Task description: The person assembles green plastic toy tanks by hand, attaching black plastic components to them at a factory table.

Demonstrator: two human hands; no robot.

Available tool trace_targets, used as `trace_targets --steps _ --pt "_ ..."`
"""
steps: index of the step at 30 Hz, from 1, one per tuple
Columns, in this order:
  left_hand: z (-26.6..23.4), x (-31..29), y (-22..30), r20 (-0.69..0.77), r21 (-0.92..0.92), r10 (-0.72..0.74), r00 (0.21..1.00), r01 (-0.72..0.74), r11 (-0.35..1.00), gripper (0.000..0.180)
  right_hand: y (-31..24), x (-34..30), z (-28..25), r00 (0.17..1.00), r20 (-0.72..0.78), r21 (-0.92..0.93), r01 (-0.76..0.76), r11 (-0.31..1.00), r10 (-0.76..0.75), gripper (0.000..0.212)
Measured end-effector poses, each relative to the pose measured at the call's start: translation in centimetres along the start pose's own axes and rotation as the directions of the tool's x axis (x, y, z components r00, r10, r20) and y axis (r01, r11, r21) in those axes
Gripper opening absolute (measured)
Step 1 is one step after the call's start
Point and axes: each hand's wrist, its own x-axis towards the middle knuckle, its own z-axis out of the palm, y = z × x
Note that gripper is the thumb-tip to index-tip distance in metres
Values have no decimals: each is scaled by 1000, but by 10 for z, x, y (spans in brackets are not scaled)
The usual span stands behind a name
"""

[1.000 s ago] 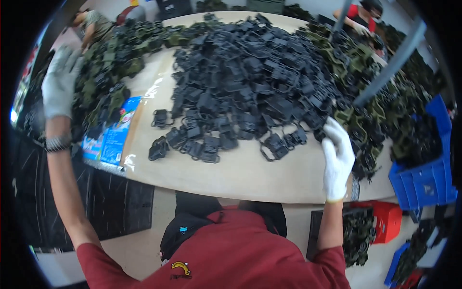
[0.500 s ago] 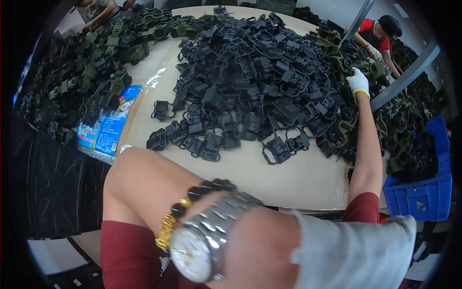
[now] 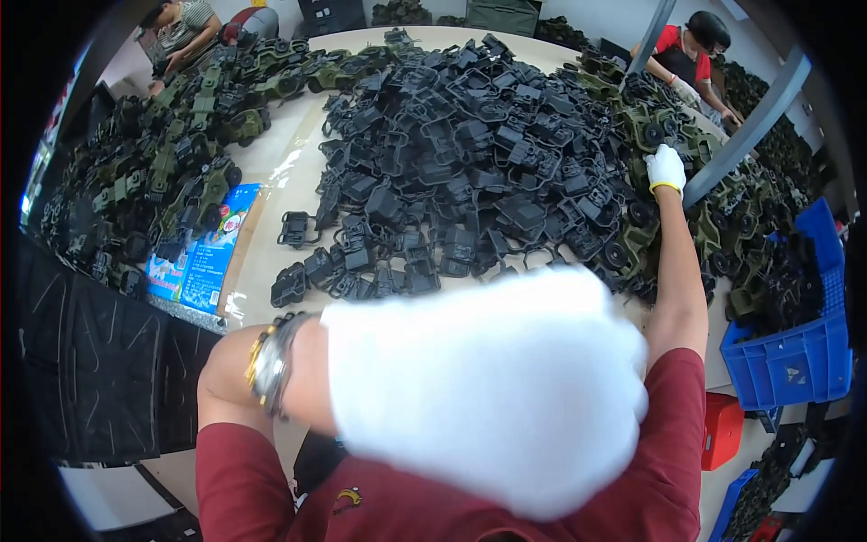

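Observation:
My left hand, in a white glove, is raised close to the camera across my chest. It is blurred and its fingers do not show clearly. A watch and a beaded bracelet circle that wrist. At the right, my right hand, in a white glove with a yellow cuff, is closed with bent fingers on a green toy vehicle in a pile. The part under the fingers is hidden. Between my arms spreads a large heap of black plastic toy vehicle parts, partly covered by my left hand.
More green toy vehicles are heaped at the left, beside a blue printed sheet. A grey metal post slants at the right, above a blue crate. Co-workers sit at the far right and far left.
My left hand's glove has come into full view before my chest, where the wrist and watch were nearest the camera. My right hand is slightly lower, its fingers more curled.

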Motion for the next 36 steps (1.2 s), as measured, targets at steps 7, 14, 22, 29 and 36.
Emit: trace_targets --steps 7,14,22,29,36 --pt "56 -61 -82 -69 -479 -664 744 559 677 38 20 -20 -47 885 -419 81 259 962 -203 15" --pt "70 -85 -98 -43 -818 -857 513 474 325 45 -80 -106 -205 602 -488 543 777 319 -632 33" --pt "94 -115 -51 421 -907 -608 673 315 -280 73 -186 -247 -267 42 -137 107 994 27 -990 6" --pt "144 -181 -45 314 -757 -680 663 -257 -600 76 -139 -247 -227 855 -313 802 471 368 -413 21" --pt "112 -179 -33 102 -950 -816 569 -187 -249 110 -127 -333 -110 873 3 403 445 799 -488 40"
